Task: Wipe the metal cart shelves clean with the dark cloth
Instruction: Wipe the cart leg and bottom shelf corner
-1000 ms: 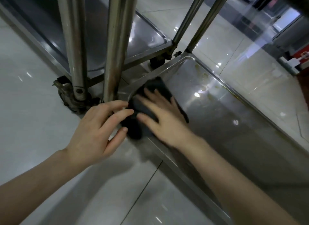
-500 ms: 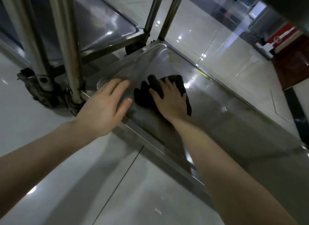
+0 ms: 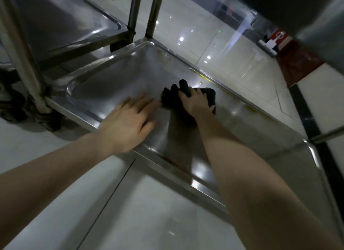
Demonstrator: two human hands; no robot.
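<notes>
Head view: the cloth [image 3: 209,97] lies bunched on the shelf [image 3: 104,89], near the shelf's far rim, long axis crosswise, folds pointing to its far corner. The right hand [image 3: 195,102] grasps the cloth. The left hand [image 3: 128,123] rests flat beside it, grip released

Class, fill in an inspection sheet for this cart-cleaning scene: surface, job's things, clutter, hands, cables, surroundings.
Surface: metal shelf, shiny, with yellowish stains along its far rim.
Job's things: dark cloth, bunched on the shelf.
Clutter: nothing seen.
Hands: right hand grips the cloth; left hand lies flat on the shelf beside it.
Cables: nothing seen.
Surroundings: second cart at left, caster, glossy tiled floor.
</notes>
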